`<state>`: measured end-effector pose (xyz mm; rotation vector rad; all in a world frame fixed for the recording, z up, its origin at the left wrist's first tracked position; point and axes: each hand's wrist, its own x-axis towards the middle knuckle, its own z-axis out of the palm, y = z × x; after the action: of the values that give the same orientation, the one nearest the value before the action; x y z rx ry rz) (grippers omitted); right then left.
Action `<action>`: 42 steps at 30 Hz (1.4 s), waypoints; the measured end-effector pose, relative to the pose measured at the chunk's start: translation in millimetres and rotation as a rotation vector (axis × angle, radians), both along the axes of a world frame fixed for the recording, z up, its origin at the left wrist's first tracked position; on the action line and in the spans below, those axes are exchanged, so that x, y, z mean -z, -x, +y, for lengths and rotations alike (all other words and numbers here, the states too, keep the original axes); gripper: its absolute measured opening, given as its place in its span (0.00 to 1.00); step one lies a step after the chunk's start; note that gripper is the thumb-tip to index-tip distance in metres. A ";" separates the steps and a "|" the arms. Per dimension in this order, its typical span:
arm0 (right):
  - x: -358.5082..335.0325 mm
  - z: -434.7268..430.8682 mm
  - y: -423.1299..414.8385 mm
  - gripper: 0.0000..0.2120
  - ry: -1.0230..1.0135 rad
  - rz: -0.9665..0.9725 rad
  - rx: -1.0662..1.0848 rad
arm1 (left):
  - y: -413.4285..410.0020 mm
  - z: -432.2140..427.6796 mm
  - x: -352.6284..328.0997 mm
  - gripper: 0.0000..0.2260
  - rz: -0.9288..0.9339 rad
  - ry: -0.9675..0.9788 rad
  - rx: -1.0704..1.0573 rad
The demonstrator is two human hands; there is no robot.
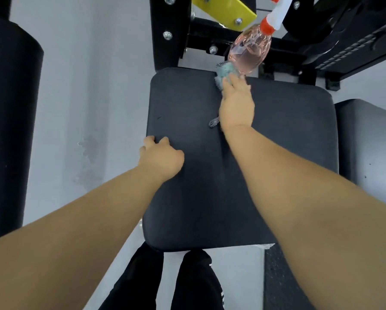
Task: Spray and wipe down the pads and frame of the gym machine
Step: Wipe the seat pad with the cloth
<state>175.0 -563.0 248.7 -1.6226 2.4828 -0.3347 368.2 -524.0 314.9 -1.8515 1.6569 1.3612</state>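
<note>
A black seat pad point(277, 153) of the gym machine lies below me. My left hand point(161, 156) rests on its left edge, fingers curled over the rim. My right hand point(236, 104) reaches to the pad's far edge and presses a light-blue cloth point(224, 71) there, fingers closed on it. A clear spray bottle point(250, 51) of pink liquid, with an orange-and-white sprayer head, stands tilted right behind the cloth. My fingertips are beside its base; I cannot tell whether they touch it. A grey-white cord point(214, 122) pokes out by my right wrist.
Beyond the pad is the black bolted frame point(165, 34) with a yellow plate point(225, 10). A black roller pad point(10, 113) stands at the left and a grey block point(371, 148) at the right. The floor is pale grey. My dark trouser legs point(187, 283) are below the pad.
</note>
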 end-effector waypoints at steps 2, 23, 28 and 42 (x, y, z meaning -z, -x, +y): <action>6.9 14.6 -35.5 0.22 -0.032 -0.043 -0.252 | 11.8 9.9 -4.4 0.21 0.023 0.066 0.028; -12.0 238.9 30.2 0.18 0.144 0.127 -0.537 | 85.6 143.8 -12.3 0.21 0.085 0.269 0.038; -16.1 254.1 37.8 0.23 0.171 0.112 0.072 | 26.6 139.6 -1.6 0.21 -0.135 0.212 -0.047; -6.9 240.2 -38.2 0.22 -0.006 0.059 -0.649 | 13.0 138.0 6.6 0.19 -0.092 0.107 -0.317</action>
<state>213.2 -322.8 255.6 -2.3254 1.8328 -0.1867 355.2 -386.0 308.3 -2.2799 1.4630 1.2988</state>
